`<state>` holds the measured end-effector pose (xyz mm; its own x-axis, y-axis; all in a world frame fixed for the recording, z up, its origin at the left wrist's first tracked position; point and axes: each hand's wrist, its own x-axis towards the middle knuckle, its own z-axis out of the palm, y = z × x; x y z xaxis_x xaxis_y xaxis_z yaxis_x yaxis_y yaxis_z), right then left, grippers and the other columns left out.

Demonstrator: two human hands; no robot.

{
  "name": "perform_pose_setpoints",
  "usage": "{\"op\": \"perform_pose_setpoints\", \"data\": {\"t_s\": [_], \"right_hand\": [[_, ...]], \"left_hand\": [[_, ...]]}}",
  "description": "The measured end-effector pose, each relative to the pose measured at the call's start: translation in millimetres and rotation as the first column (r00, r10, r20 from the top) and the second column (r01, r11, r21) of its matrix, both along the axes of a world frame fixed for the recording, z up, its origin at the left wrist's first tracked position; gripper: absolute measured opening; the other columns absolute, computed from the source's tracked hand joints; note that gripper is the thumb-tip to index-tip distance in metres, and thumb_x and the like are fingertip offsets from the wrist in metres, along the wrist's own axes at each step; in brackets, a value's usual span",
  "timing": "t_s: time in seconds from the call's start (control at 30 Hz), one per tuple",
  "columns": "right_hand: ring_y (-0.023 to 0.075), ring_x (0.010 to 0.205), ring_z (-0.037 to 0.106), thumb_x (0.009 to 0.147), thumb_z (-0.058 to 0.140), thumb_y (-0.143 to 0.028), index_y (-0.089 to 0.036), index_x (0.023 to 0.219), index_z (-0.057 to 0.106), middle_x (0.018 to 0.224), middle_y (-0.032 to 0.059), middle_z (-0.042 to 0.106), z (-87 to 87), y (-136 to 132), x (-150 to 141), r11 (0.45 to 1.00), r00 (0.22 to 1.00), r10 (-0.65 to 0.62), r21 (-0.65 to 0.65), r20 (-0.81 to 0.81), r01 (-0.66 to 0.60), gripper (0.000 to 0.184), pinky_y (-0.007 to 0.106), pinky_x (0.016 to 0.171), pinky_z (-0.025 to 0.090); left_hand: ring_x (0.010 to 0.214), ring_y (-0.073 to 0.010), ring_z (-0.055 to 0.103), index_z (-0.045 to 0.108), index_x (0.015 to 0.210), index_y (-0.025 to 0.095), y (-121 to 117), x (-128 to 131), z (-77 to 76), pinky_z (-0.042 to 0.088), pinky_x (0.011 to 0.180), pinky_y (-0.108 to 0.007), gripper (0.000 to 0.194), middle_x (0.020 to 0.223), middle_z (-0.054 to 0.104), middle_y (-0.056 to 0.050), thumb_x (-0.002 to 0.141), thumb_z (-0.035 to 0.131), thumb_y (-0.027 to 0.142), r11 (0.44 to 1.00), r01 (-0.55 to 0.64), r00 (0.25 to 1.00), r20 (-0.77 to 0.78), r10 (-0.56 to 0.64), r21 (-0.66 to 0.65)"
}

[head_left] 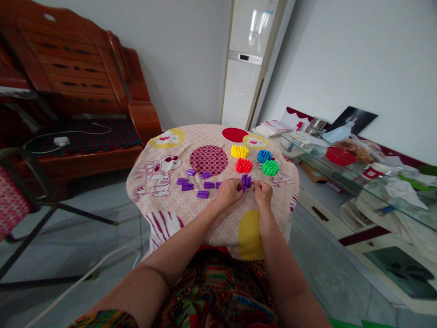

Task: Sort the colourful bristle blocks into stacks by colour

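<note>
Between my two hands, a purple cluster of interlocked plastic pieces [246, 181] is held just above the cloth-covered table [211, 223]. My left hand [228, 193] is closed, its fingertips pinching the cluster's left side. On the other side, my right hand [263, 194] has thumb and fingers pressed together close to the cluster; whatever they pinch is too small to make out. Several loose purple pieces [202, 194] lie left of my hands, one partly hidden behind the left hand. Beyond the hands sit a red cluster [244, 165], a yellow cluster [239, 151], a blue cluster [264, 156] and a green cluster [270, 167].
A glass-topped cabinet [317, 166] with papers, bags and a red bowl [340, 156] runs along the right. To the left are a wooden bench [85, 68] and a metal-framed chair [20, 196]. A tall white appliance [241, 86] stands behind the table.
</note>
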<state>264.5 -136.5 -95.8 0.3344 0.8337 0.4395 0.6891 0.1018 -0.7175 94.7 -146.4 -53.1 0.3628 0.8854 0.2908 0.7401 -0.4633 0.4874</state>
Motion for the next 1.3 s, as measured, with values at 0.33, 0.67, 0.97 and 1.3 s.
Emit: {"op": "perform_pose_setpoints", "data": {"t_s": [0.33,0.67,0.97,1.3], "right_hand": [[0.0136,0.056,0.040,0.086,0.047,-0.038,-0.020,0.056,0.050,0.053,-0.0012,0.050,1.4,-2,0,1.000,1.000,0.017,0.026,-0.015,-0.017,0.035,0.028,0.057,0.024],[0.0137,0.057,0.039,0.086,0.048,-0.037,-0.020,0.056,0.050,0.053,-0.0010,0.049,-0.4,-1,0,0.999,1.000,0.004,0.038,0.000,-0.004,0.035,0.029,0.058,0.022],[0.0122,0.054,0.034,0.086,0.047,-0.038,-0.022,0.053,0.039,0.048,-0.0049,0.035,3.2,-1,-2,1.000,1.000,0.003,0.024,-0.020,-0.002,0.038,0.030,0.057,0.019],[0.0119,0.055,0.033,0.086,0.045,-0.040,-0.022,0.053,0.037,0.049,-0.0054,0.032,1.3,-1,-1,1.000,1.000,0.005,0.009,-0.018,-0.005,0.039,0.030,0.057,0.018]], "left_hand": [[0.088,-0.0231,0.066,0.067,0.095,0.016,7,26,-1.1,0.048,0.079,-0.031,0.017,0.090,0.072,-0.010,0.088,0.054,0.024,0.999,-0.047,0.995,-0.083,0.046,-0.015],[0.085,-0.0222,0.066,0.063,0.100,0.017,3,24,-5.3,0.047,0.074,-0.030,0.016,0.089,0.071,-0.008,0.086,0.058,0.021,0.998,-0.063,0.997,-0.048,0.062,-0.030],[0.102,-0.0236,0.064,0.072,0.098,0.018,20,-35,9.1,0.048,0.087,-0.031,0.019,0.105,0.071,-0.010,0.079,0.068,0.020,0.993,-0.106,0.982,-0.150,0.114,0.058],[0.088,-0.0206,0.067,0.073,0.090,0.015,42,-52,3.8,0.050,0.080,-0.028,0.018,0.093,0.073,-0.008,0.073,0.067,0.013,1.000,0.002,0.985,-0.171,-0.003,-0.005]]}}
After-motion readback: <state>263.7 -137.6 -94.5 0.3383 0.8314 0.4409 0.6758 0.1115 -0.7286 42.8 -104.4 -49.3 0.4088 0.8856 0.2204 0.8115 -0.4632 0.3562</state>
